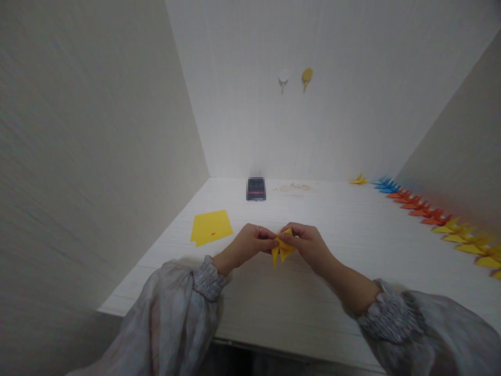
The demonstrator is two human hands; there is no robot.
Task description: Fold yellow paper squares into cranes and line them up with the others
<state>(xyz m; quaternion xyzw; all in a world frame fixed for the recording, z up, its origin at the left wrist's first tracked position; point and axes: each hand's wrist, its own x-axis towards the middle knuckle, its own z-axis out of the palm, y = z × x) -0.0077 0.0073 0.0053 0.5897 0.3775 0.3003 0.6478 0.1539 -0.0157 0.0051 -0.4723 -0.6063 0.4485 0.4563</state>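
Observation:
Between my two hands is a partly folded piece of yellow origami paper (283, 249), with two narrow points hanging down toward me. My left hand (253, 241) pinches its left side between thumb and fingers; a ring shows on one finger. Gripping the upper right part is my right hand (307, 241), its thumb laid across the paper. Both hands are just above the white table, near its middle. Left of my left hand, flat yellow paper sheets (211, 227) lie slightly fanned, with a small reddish mark on top.
A dark, blurred-out device (255, 189) sits at the back. Along the right stretches a row of folded paper cranes: blue (386, 185), orange (418, 205) and yellow (469, 240), plus a lone yellow crane (359, 179). Walls enclose the table; two hooks (307, 75) hang behind.

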